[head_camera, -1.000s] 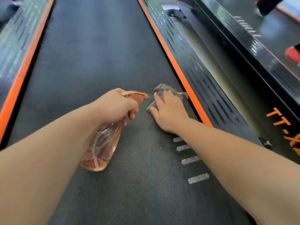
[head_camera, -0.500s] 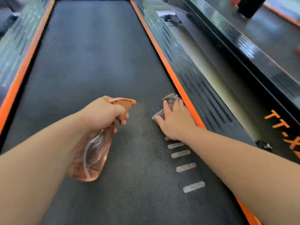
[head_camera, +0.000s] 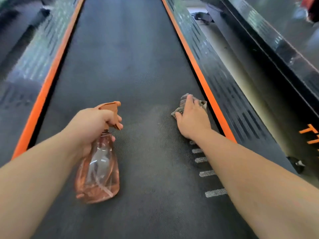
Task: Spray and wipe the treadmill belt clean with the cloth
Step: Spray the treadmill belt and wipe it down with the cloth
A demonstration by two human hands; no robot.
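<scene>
The grey cloth (head_camera: 183, 105) lies on the dark treadmill belt (head_camera: 127, 57) at about 3 o'clock, just beside the orange side strip (head_camera: 203, 83), with the right hand (head_camera: 192, 118) pressed flat on it, fingers together. At 9 o'clock the left hand (head_camera: 91, 125) has its fingers clamped around the neck and trigger of a pink spray bottle (head_camera: 97, 171), held over the belt.

We see an orange trim strip (head_camera: 198, 71) running lengthwise; just right of it lies a ribbed black side rail (head_camera: 229, 94), further right a pale floor gap (head_camera: 245, 83), then orange lettering (head_camera: 310, 133), partly cut off.
</scene>
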